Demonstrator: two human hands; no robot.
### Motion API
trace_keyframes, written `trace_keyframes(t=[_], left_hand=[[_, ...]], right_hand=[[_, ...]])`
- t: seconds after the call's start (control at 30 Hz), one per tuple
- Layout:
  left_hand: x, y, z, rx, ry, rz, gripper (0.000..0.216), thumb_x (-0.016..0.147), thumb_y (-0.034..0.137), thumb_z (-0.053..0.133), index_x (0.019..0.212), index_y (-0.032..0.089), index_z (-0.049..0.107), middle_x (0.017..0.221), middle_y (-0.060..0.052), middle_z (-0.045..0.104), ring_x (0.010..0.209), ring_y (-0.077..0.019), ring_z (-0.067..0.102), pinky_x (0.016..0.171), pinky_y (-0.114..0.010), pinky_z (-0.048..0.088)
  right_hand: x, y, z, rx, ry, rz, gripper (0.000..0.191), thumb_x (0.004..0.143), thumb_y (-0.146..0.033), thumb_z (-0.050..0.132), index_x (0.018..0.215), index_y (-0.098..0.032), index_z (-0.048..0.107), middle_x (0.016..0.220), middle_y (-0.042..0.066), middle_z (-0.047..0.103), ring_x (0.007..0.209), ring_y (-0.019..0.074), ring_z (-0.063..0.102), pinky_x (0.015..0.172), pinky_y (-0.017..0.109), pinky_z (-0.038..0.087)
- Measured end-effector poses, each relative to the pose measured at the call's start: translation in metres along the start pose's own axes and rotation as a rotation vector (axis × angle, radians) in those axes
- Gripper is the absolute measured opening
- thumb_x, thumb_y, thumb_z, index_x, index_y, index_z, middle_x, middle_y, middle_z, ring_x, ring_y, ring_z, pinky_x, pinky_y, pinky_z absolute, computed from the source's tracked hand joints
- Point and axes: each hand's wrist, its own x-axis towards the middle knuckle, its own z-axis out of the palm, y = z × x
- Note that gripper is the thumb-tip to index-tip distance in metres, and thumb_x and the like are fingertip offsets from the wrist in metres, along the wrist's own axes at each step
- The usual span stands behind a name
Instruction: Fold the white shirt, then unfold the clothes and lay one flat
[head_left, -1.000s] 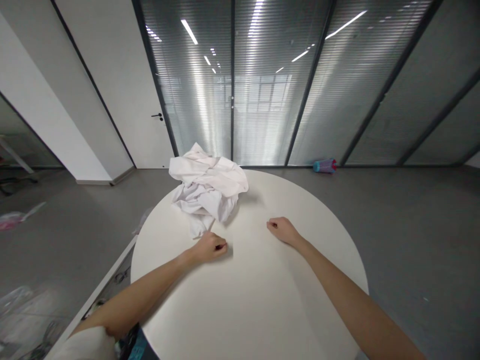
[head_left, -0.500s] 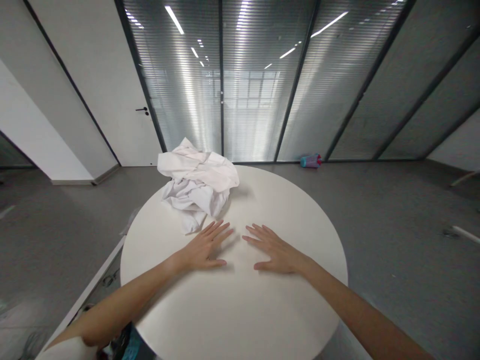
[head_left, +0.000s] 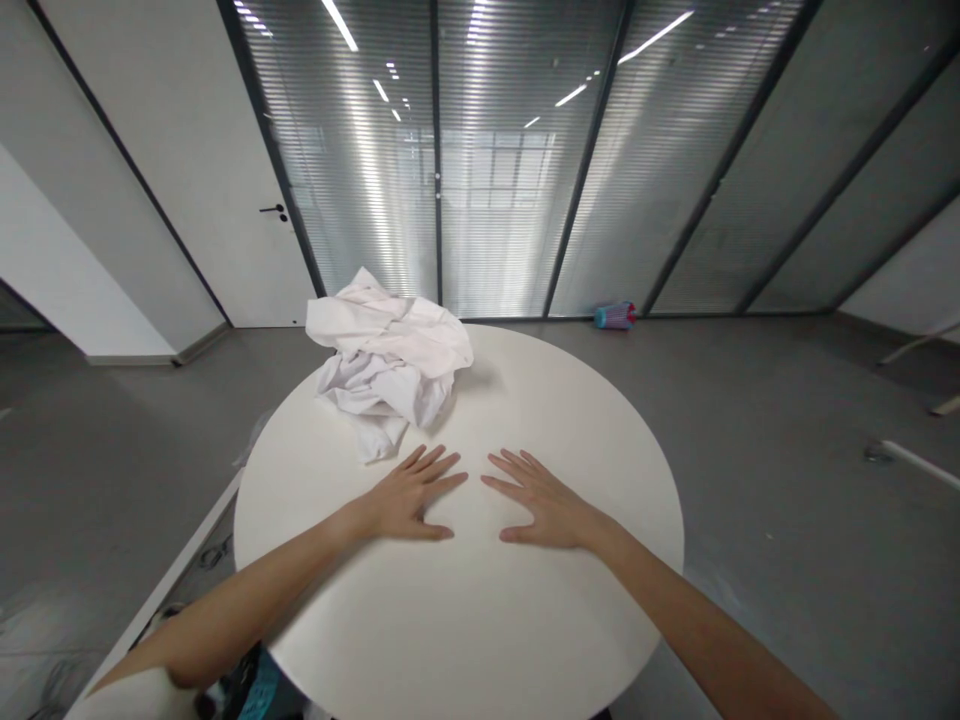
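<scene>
My L hand (head_left: 409,500) & R hand (head_left: 551,508) are palm down over the desk (head_left: 465,630), fingers (head_left: 448,484) let loose & spread wide like 2 fans. My thumbs point in toward each other, w/ a small gap btwn the hands. Both look flat on the top, tho I can't tell how hard they press. The white cloth (head_left: 390,340) is a big messy heap at the far L part of the desk, just past my L hand. It's soft & full of folds: top bit warm white, lower bit cooler white, & 1 floppy corner lies near my L fingers. Can't tell if it's 1 pc or 2. Desk is round, smooth & a bit shiny. Past it: grey floor (head_left: 765,430), a blue & purple tube-shaped thing (head_left: 615,317) w/ a red end, a flat white door (head_left: 210,180), & stripy blinds (head_left: 499,240).
</scene>
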Motion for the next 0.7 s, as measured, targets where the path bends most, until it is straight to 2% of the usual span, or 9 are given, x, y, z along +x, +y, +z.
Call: trace_keyframes(t=[0.5,0.7], left_hand=[[-0.0003,-0.0025,0.0018,-0.018,0.027,0.012,0.089,0.085,0.072,0.057,0.159,0.034,0.026,0.166,-0.008,0.020,0.153,-0.0366,0.015,0.123,-0.056,0.011],[0.0003,-0.0011,0.0003,-0.005,-0.002,-0.004,0.089,0.085,0.074,0.055,0.159,0.033,0.026,0.166,-0.009,0.019,0.153,-0.0362,0.014,0.123,-0.057,0.011]], right_hand=[[0.0006,-0.0019,-0.0020,0.012,-0.011,0.004,0.088,0.083,-0.075,0.058,0.157,-0.033,0.032,0.167,0.007,0.012,0.154,0.0322,0.008,0.124,0.053,0.003],[0.0006,0.0000,-0.0011,0.011,-0.016,0.005,0.087,0.084,-0.075,0.057,0.157,-0.035,0.030,0.168,0.004,0.009,0.154,0.0319,0.006,0.125,0.052,0.001]])
